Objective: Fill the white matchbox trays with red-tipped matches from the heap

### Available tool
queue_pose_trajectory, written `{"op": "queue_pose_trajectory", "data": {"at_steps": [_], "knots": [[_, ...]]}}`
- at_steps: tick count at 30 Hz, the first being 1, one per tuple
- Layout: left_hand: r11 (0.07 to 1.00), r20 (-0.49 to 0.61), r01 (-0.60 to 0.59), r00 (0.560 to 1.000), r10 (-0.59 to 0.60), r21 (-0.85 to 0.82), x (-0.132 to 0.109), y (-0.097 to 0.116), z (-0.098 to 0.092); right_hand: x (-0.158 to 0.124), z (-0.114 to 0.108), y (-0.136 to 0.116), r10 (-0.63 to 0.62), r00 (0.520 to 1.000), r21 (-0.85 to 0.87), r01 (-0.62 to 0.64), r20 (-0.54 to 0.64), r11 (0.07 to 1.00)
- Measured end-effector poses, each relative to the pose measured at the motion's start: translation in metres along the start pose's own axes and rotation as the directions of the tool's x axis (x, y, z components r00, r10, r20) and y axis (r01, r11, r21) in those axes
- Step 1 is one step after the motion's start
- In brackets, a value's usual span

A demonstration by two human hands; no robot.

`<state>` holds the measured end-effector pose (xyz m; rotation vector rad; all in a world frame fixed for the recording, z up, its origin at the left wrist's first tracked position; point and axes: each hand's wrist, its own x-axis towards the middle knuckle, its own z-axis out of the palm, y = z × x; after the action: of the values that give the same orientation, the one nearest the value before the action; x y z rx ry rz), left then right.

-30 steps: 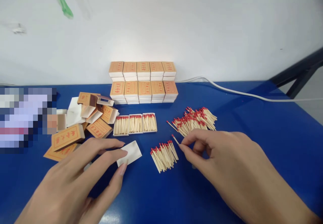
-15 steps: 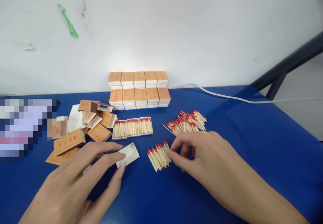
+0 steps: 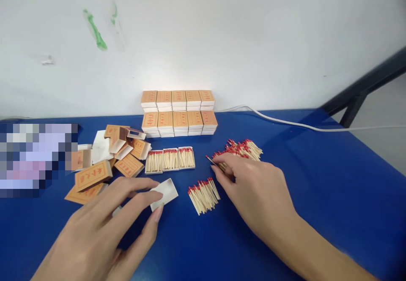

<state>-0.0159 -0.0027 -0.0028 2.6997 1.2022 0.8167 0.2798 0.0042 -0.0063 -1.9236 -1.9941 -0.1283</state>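
My left hand (image 3: pixel 104 226) grips a small white matchbox tray (image 3: pixel 171 190), fingertips inside it and thumb against its near side. Between the hands lies a small row of red-tipped matches (image 3: pixel 204 196), heads pointing away from me. My right hand (image 3: pixel 260 192) is at the left edge of a larger heap of matches (image 3: pixel 249 148), thumb and forefinger closed around a single match (image 3: pixel 209 159) whose head pokes out to the left. Behind the held tray, three matchbox trays (image 3: pixel 170 160) filled with matches stand side by side.
Closed matchboxes (image 3: pixel 180 120) are stacked in two rows by the wall. Orange matchbox sleeves (image 3: pixel 94 175) lie jumbled at left with white trays, beside a pixelated object (image 3: pixel 34 158). A white cable (image 3: pixel 279 118) runs along the back of the blue table (image 3: pixel 333 188).
My right hand has moved from the small row of matches up to the edge of the larger heap. My left hand keeps hold of the tray. The view has shifted slightly.
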Motion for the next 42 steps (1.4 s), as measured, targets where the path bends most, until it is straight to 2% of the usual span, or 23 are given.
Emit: {"op": "queue_pose_trajectory", "data": {"at_steps": [4,7,10,12,15,18,23,26,30,32,37,42], "knots": [[1.0,0.002,-0.01,1.0,0.01,0.003,0.002,0.0,0.0,-0.002,0.001,0.001,-0.049,0.999,0.048,0.049,0.001,0.998],[1.0,-0.004,-0.004,1.0,0.005,0.001,0.002,0.0,0.0,0.0,-0.005,0.0,-0.008,0.999,0.056,0.005,0.048,0.998],[1.0,-0.009,-0.007,1.0,0.007,-0.004,0.001,0.0,0.0,0.005,-0.017,-0.001,0.112,0.982,0.105,-0.128,0.15,0.986],[1.0,-0.004,-0.005,1.0,0.005,0.004,0.002,0.0,0.0,0.008,-0.027,0.0,0.166,0.956,0.203,-0.217,0.24,0.955],[1.0,0.006,0.005,1.0,-0.006,0.022,0.003,-0.001,-0.001,0.007,-0.036,0.0,0.139,0.914,0.366,-0.287,0.381,0.885],[1.0,0.007,0.014,1.0,-0.015,0.024,0.004,0.0,-0.002,0.001,-0.037,-0.001,0.101,0.897,0.387,-0.285,0.43,0.877],[1.0,0.011,0.013,1.0,-0.013,0.021,0.003,0.002,-0.002,0.0,-0.041,0.001,0.071,0.912,0.342,-0.223,0.405,0.913],[1.0,0.004,0.008,1.0,-0.008,0.006,0.003,0.002,-0.002,0.004,-0.043,0.005,0.117,0.921,0.297,-0.237,0.37,0.925],[1.0,-0.002,-0.014,1.0,0.014,0.023,0.003,0.001,-0.002,0.01,-0.038,0.006,0.262,0.928,0.039,-0.282,0.263,0.959],[1.0,-0.001,-0.016,1.0,0.016,0.025,0.003,0.001,-0.003,0.01,-0.033,0.005,0.283,0.931,-0.059,-0.276,0.233,0.959],[1.0,0.004,-0.005,1.0,0.005,0.027,0.005,0.001,-0.004,0.005,-0.026,0.003,0.218,0.958,-0.114,-0.199,0.188,0.973],[1.0,0.003,0.003,1.0,-0.003,0.027,0.005,0.002,-0.002,0.0,-0.02,0.006,0.143,0.987,-0.13,-0.132,0.074,0.983]]}}
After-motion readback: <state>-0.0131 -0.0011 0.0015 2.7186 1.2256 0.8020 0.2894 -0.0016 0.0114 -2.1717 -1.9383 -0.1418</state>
